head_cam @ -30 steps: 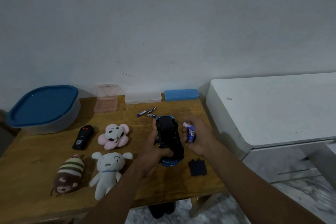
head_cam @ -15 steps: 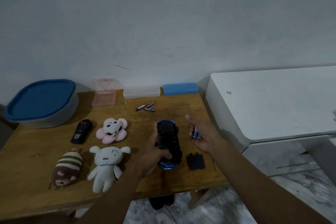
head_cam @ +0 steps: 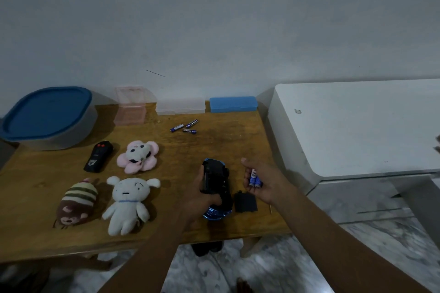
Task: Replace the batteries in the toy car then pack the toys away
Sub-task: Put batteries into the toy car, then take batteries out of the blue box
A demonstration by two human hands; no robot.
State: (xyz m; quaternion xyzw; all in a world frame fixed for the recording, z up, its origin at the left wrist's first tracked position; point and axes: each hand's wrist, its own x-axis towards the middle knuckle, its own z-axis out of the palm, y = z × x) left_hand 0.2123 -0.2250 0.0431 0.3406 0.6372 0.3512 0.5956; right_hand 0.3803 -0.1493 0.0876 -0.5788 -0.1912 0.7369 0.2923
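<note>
- Toy car (head_cam: 217, 177), blue-bodied, black plastic underside turned up: held just above the front part of the brown wooden bench (head_cam: 214, 145), lengthwise away from the person.
- Left hand (head_cam: 202, 197): grips the toy car from its left side, thumb across the underside, fingers wrapped beneath.
- Right hand (head_cam: 264, 183): just right of the toy car, palm up, fingers curled under two small white-and-blue cylindrical batteries (head_cam: 254, 177) lying side by side; thumb extended.
- Black rectangular plastic battery cover (head_cam: 245, 202): flat on the bench, just right of the toy car's near end, below the right hand.
- Three slim blue-and-silver loose batteries (head_cam: 185, 127): on the bench beyond the toy car, close together.
- Left of the toy car: a white plush dog (head_cam: 128, 200), a pink flower-shaped plush (head_cam: 138, 156), a brown plush with a striped cap (head_cam: 77, 204) and a black handheld remote control (head_cam: 98, 156).
- Far left beyond the toy car: a grey tub with a blue lid (head_cam: 47, 114).
- Against the wall beyond the toy car: an open pink clear plastic box (head_cam: 129, 108), a clear flat plastic box (head_cam: 180, 106) and a blue flat plastic box (head_cam: 233, 104).
- Right of the toy car, past the bench edge: a white cabinet (head_cam: 357, 126).
</note>
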